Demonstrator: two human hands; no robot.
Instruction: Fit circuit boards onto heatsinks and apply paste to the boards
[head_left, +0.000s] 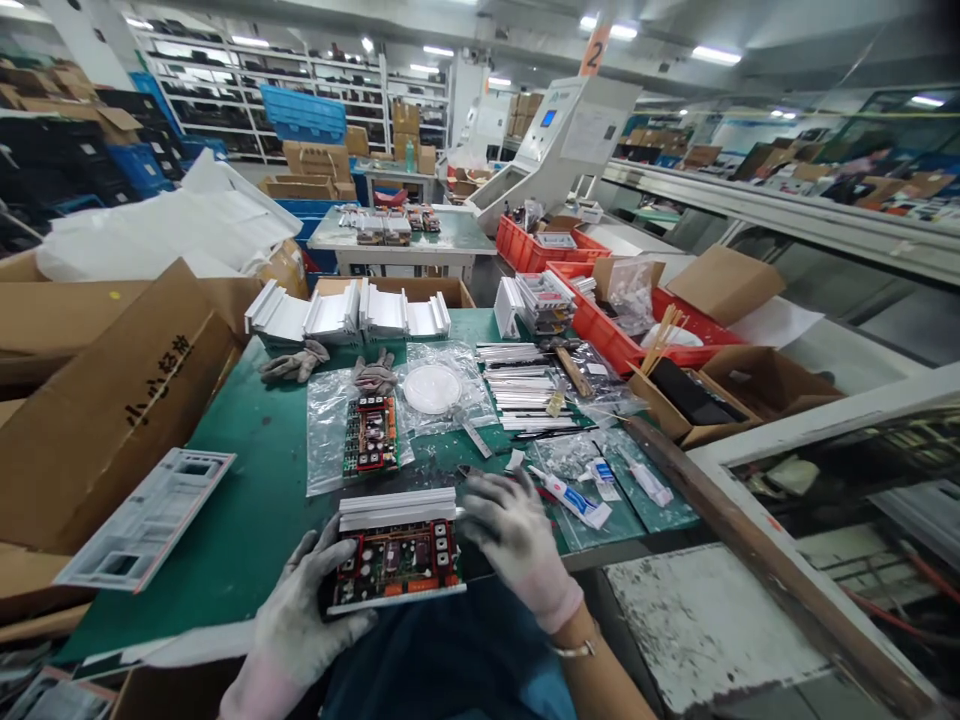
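Note:
My left hand (304, 610), in a grey-white glove, grips the left end of a circuit board in an aluminium housing (399, 508). The board (397, 560) faces up and carries red-framed and orange parts. Beside the housing's right end is my gloved right hand (514, 535), its fingers apart and nothing visible in them; whether it touches the housing I cannot tell. A dark tool tip shows just beyond its fingertips, mostly hidden. Past the housing, a second circuit board (371, 435) lies on a clear plastic bag (324, 440). Right of my right hand lies a white and blue tube (574, 497).
White metal profiles (397, 312) line the green table's (247, 480) far edge. Metal strips (521, 385), a hammer (574, 370) and a round white disc (432, 388) lie mid-table. Red crates (600, 310) stand at the back right; a large carton (112, 420) flanks the left, near a grey panel (150, 515).

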